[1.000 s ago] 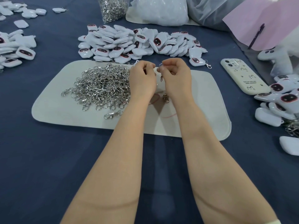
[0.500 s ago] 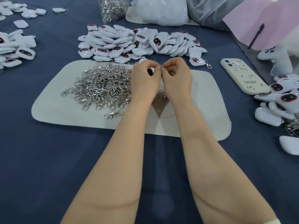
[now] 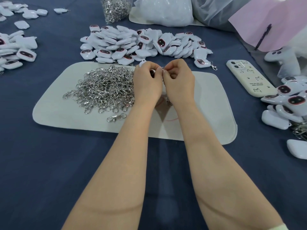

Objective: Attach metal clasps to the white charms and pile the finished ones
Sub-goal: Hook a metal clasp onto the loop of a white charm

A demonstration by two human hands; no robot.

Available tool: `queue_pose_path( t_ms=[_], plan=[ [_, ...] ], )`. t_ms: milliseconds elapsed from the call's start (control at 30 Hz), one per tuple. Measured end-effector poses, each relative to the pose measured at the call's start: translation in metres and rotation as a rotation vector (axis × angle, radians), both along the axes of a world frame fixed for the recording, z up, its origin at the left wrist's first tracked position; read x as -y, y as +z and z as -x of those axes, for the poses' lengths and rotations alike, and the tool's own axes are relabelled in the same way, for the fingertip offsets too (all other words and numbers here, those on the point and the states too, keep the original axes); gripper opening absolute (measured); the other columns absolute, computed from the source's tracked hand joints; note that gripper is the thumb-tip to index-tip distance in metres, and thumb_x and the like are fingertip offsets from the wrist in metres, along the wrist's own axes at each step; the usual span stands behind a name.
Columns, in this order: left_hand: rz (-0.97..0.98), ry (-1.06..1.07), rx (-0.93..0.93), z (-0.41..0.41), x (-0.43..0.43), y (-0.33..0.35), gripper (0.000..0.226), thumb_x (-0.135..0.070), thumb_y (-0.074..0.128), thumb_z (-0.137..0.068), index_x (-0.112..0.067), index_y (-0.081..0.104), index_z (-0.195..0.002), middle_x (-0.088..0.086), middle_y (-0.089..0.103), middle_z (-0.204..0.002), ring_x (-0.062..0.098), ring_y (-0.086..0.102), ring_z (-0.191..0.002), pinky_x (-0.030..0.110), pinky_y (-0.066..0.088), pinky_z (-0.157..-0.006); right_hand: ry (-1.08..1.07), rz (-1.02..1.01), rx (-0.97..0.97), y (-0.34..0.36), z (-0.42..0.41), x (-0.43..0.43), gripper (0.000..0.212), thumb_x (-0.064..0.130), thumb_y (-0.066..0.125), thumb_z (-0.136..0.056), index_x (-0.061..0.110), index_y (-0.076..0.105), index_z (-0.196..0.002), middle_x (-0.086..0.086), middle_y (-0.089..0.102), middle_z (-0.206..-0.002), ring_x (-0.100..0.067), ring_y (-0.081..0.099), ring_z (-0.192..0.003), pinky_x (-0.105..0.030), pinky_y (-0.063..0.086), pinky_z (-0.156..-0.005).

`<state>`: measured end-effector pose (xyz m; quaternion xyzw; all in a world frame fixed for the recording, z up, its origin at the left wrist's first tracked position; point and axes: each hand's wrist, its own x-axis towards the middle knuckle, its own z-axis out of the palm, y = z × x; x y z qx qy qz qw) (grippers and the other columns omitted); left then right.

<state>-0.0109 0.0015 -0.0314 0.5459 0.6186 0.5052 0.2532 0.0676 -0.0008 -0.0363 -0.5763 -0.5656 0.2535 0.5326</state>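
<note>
Metal clasp, pinched by the right grip, was close against the white charm grasped by the left grip: attaching step. Next, hooking probably needed fine alignment.

My left forearm and right forearm are bare and converge toward the hands. My left hand is held back-up with fingers curled, thumb and forefinger pinching a white charm. My right hand mirrors it with fingers curled, pinching a metal clasp. The fingertips of both hands meet at the centre. My wrists are near each other but not touching.
</note>
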Motion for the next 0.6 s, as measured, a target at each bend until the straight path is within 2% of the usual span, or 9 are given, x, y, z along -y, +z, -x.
queue_pose_path(
  t_ms=[267, 500, 600],
  plan=[
    [0.014, 0.003, -0.009, -0.0002, 0.0006, -0.0004, 0.007, -0.015, 0.055, -0.092, -0.017, 0.058, -0.085, 0.01, 0.062, -0.106, 0.021, 0.057, -0.098, 0.03, 0.043, -0.091, -0.001, 0.012, 0.022, -0.0004, -0.0002, -0.0003, 0.012, 0.006, 0.057, -0.086, 0.017, 0.051, -0.087, 0.013, 0.055, -0.075, 0.0, 0.054, -0.068, -0.014, 0.044, -0.066],
    [0.007, 0.01, -0.063, 0.0009, 0.0012, -0.0018, 0.012, -0.016, 0.055, -0.092, -0.009, 0.064, -0.094, 0.009, 0.063, -0.105, 0.022, 0.056, -0.101, 0.032, 0.042, -0.093, 0.005, 0.03, 0.066, -0.0015, 0.0009, -0.0006, 0.013, 0.005, 0.055, -0.086, 0.017, 0.052, -0.087, 0.012, 0.055, -0.074, -0.011, 0.056, -0.075, -0.03, 0.05, -0.078],
    [0.014, 0.008, -0.072, 0.0012, 0.0013, -0.002, 0.013, -0.016, 0.054, -0.092, -0.009, 0.064, -0.095, 0.009, 0.063, -0.106, 0.023, 0.056, -0.101, 0.033, 0.042, -0.093, 0.018, 0.03, 0.091, -0.0024, -0.0001, -0.0007, 0.013, 0.005, 0.054, -0.086, 0.017, 0.051, -0.087, 0.013, 0.054, -0.073, -0.011, 0.054, -0.075, -0.032, 0.049, -0.078]
  ],
)
